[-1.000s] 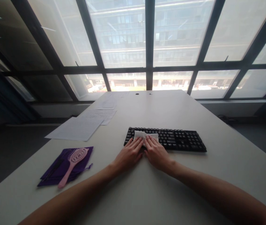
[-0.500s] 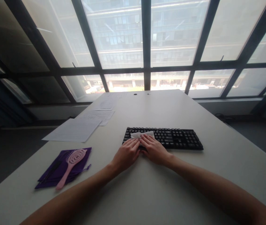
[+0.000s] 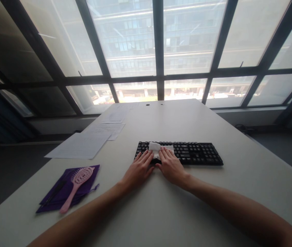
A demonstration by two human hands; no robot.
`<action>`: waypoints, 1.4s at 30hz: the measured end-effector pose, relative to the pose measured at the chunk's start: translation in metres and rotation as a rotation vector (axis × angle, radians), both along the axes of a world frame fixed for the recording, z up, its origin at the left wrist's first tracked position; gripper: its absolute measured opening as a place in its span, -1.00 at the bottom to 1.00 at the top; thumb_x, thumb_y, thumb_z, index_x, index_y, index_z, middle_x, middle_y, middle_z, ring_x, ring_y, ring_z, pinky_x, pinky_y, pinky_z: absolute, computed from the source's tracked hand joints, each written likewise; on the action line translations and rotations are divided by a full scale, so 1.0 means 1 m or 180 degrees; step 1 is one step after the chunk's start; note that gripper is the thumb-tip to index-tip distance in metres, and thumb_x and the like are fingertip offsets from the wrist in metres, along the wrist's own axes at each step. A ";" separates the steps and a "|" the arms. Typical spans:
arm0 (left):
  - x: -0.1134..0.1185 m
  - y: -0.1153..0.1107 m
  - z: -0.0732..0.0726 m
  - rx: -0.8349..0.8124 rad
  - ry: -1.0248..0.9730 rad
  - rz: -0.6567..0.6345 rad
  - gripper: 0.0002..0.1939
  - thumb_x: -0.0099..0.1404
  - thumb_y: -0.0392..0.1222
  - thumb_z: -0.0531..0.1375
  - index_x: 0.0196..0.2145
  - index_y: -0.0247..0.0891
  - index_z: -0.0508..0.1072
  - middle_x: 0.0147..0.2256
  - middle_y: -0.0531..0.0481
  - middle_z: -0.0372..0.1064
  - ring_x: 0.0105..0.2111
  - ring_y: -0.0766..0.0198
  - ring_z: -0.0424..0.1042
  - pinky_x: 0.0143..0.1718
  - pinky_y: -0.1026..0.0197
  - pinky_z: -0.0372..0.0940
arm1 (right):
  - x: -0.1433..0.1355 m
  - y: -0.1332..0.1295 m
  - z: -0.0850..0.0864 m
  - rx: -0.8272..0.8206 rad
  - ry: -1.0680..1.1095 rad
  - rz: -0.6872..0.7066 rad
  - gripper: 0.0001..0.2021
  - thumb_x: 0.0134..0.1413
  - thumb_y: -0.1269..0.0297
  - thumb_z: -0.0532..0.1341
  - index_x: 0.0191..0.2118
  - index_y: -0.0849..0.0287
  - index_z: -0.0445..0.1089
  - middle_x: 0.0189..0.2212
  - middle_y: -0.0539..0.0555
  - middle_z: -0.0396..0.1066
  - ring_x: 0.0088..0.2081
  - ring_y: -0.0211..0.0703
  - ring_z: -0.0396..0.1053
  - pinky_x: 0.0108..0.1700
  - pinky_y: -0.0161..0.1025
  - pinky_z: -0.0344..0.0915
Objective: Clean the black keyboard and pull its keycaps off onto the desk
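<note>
Some keys of the black keyboard (image 3: pixel 198 153) are hidden beneath the white tissue (image 3: pixel 154 146), the open left hand (image 3: pixel 138 169) and open right hand (image 3: pixel 171 166).

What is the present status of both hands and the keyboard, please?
Left hand and right hand: fingers on white tissue, over keyboard. Keyboard on table. Brush and purple bag to the left, apart from keyboard.

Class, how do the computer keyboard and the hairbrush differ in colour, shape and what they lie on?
Colour: the computer keyboard is black, the hairbrush pink.
Shape: the keyboard is a long rectangle; the hairbrush has a rounded head on a slim handle.
Support: the keyboard, partly covered by a white wipe, lies on the white table; the hairbrush lies on a purple pouch.
Neither is lifted.
</note>
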State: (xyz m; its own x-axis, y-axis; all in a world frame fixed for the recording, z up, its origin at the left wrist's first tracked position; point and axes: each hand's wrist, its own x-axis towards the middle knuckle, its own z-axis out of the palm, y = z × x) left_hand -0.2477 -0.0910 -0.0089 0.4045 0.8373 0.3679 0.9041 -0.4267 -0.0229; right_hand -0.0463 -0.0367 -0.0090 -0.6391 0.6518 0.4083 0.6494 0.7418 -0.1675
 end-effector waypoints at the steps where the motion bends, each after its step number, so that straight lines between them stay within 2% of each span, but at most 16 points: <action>1: 0.000 0.000 0.000 -0.0018 -0.0020 -0.0017 -0.42 0.48 -0.03 0.02 0.35 -0.30 0.12 0.34 -0.22 0.09 0.36 0.00 0.05 0.34 -0.14 0.05 | 0.001 0.001 0.001 -0.0015 0.0008 0.0018 -0.38 0.29 0.15 0.18 0.31 0.50 0.18 0.33 0.46 0.08 0.38 0.22 0.01 0.36 0.08 0.02; 6: 0.000 0.001 0.001 -0.0039 -0.0150 -0.0004 -0.40 0.42 -0.07 0.09 0.35 -0.26 0.13 0.33 -0.20 0.10 0.33 -0.02 0.11 0.32 -0.13 0.11 | -0.002 0.007 0.000 -0.0028 0.0033 0.0049 -0.40 0.31 0.17 0.15 0.38 0.26 0.10 0.39 0.36 -0.03 0.40 0.20 -0.06 0.35 0.12 0.01; 12: 0.004 -0.003 0.005 -0.0030 -0.0270 0.0040 -0.38 0.35 -0.12 0.15 0.33 -0.26 0.18 0.32 -0.17 0.14 0.32 -0.01 0.14 0.33 -0.10 0.12 | -0.001 0.017 -0.002 0.0092 -0.0071 0.0273 -0.49 0.36 0.25 0.07 0.33 0.35 0.18 0.36 0.33 0.07 0.39 0.12 -0.01 0.37 0.06 0.00; 18: 0.016 -0.017 0.009 0.0005 -0.0181 0.0195 -0.38 0.33 -0.14 0.16 0.30 -0.31 0.23 0.30 -0.20 0.17 0.29 -0.04 0.18 0.29 -0.09 0.18 | 0.007 0.018 0.002 0.0062 0.0013 0.0612 -0.53 0.38 0.24 0.03 0.31 0.28 0.23 0.32 0.23 0.17 0.37 0.02 0.05 0.37 -0.01 0.03; 25: 0.021 -0.021 0.014 0.0171 -0.0237 0.0255 -0.48 0.36 -0.10 0.15 0.24 -0.26 0.31 0.23 -0.20 0.28 0.23 -0.04 0.27 0.22 -0.09 0.26 | 0.000 0.007 0.002 0.0068 -0.0006 0.0394 -0.46 0.37 0.15 0.04 0.31 0.42 0.20 0.35 0.36 0.08 0.39 0.12 0.00 0.38 0.04 -0.01; 30: 0.017 -0.014 0.013 0.0200 -0.0152 0.0322 -0.44 0.41 -0.06 0.08 0.30 -0.31 0.24 0.30 -0.22 0.17 0.32 -0.03 0.12 0.31 -0.13 0.10 | -0.006 0.007 0.003 0.0011 -0.0061 0.0416 -0.48 0.40 0.20 -0.03 0.32 0.43 0.18 0.35 0.35 0.07 0.39 0.10 -0.01 0.38 0.03 -0.02; 36: 0.010 -0.011 0.010 0.0128 -0.0038 0.0490 -0.42 0.40 -0.14 0.03 0.31 -0.41 0.21 0.33 -0.25 0.10 0.34 0.01 0.09 0.35 -0.10 0.04 | -0.025 0.014 0.010 -0.0018 -0.0109 0.0695 -0.48 0.38 0.28 -0.05 0.33 0.46 0.15 0.36 0.35 0.06 0.40 0.05 -0.04 0.40 0.00 -0.06; 42: -0.014 -0.005 0.004 0.0146 -0.0139 0.0872 -0.43 0.39 -0.23 -0.05 0.32 -0.41 0.20 0.32 -0.25 0.12 0.35 0.01 0.08 0.35 -0.11 0.05 | -0.063 0.029 0.019 -0.0033 -0.0154 0.1003 -0.47 0.39 0.26 -0.08 0.33 0.49 0.15 0.34 0.40 0.08 0.38 0.09 0.00 0.38 0.01 -0.02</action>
